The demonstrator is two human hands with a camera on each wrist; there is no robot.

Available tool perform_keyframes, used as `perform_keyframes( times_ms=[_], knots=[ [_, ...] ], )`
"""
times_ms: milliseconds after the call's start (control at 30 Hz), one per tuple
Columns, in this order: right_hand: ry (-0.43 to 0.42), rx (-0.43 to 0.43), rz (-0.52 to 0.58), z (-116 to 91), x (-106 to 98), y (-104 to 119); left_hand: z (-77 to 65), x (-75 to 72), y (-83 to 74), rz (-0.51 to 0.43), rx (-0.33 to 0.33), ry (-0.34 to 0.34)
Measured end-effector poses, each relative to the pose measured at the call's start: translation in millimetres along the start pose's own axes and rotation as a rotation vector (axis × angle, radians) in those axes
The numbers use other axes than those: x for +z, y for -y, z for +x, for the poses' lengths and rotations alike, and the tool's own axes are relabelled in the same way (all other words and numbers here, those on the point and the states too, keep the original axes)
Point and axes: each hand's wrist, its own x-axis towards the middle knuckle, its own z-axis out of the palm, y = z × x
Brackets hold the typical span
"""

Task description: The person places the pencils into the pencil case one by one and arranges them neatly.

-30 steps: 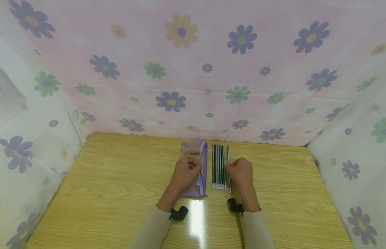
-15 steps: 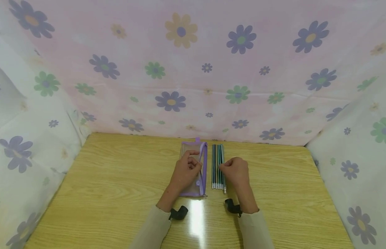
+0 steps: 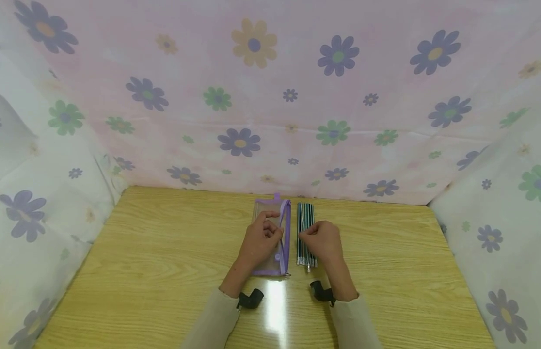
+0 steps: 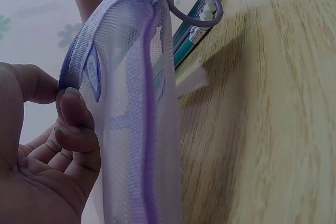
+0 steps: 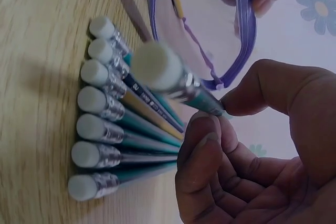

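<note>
My left hand pinches the zipper edge of a mesh pencil pouch with purple trim. In the left wrist view the lifted pouch stands on edge, a ring hanging from its zipper end. My right hand pinches a pencil between thumb and fingers, its white eraser toward the right wrist camera. That pencil is raised above a row of several pencils, which lie side by side to the right of the pouch. The pouch mouth gapes toward the right hand.
The wood-grain table carries a bright light reflection in front of the pouch. Flowered cloth hangs behind the table and along both sides. A black camera is strapped at the left wrist, another camera at the right.
The right hand has moved left with its pencil, from beside the row to over it, closer to the pouch. The left hand and the pouch have stayed put.
</note>
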Motion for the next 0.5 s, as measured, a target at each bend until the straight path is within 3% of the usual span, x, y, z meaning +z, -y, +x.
perform_keyframes(
  times_ms=[500],
  knots=[
    [0.023, -0.028, 0.013, -1.5, 6.7, 6.2, -0.1, -0.3, -1.5, -0.001, 0.003, 0.008]
  ],
)
